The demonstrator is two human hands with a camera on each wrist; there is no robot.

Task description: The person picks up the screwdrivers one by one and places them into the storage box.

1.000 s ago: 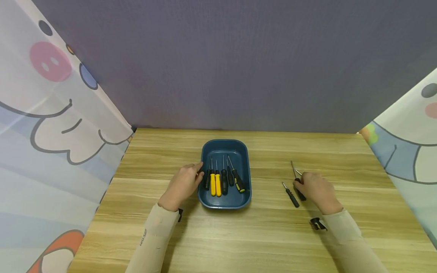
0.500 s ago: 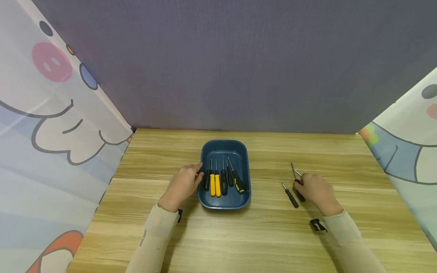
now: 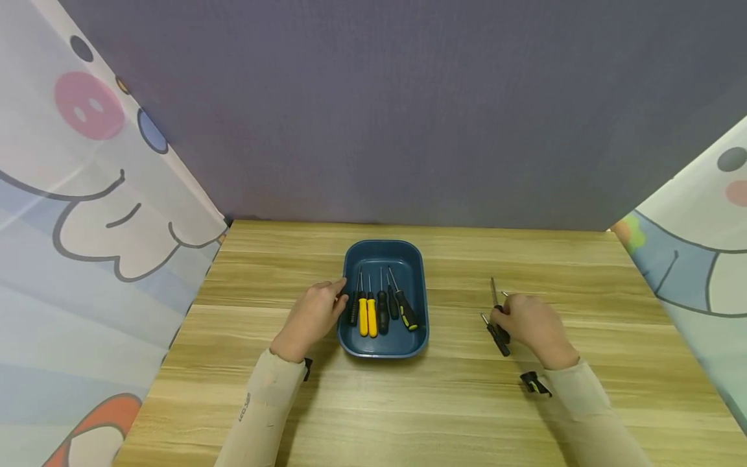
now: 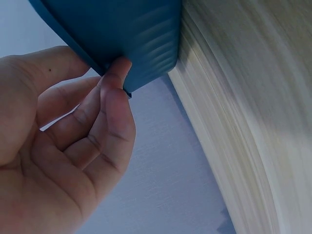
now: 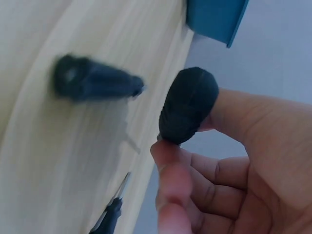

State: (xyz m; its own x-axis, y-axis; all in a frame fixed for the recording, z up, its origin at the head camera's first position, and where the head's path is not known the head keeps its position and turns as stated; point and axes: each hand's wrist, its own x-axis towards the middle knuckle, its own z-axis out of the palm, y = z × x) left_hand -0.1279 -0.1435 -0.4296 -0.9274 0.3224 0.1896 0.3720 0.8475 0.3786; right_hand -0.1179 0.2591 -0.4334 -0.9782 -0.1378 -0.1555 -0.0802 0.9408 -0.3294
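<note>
Black screwdriver (image 5: 189, 105) is pinched in the right hand (image 3: 533, 325).

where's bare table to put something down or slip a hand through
Bare table lies in front of the tray, between the sleeves; between the tray and the loose black screwdriver; and right of the right hand. Crowded: around that hand, which pinches another screwdriver, and the tray's middle, where tools lie side by side.

Grey panel (image 3: 385, 110) (perhaps fabric) between cartoon curtains (image 3: 87, 227).
</note>
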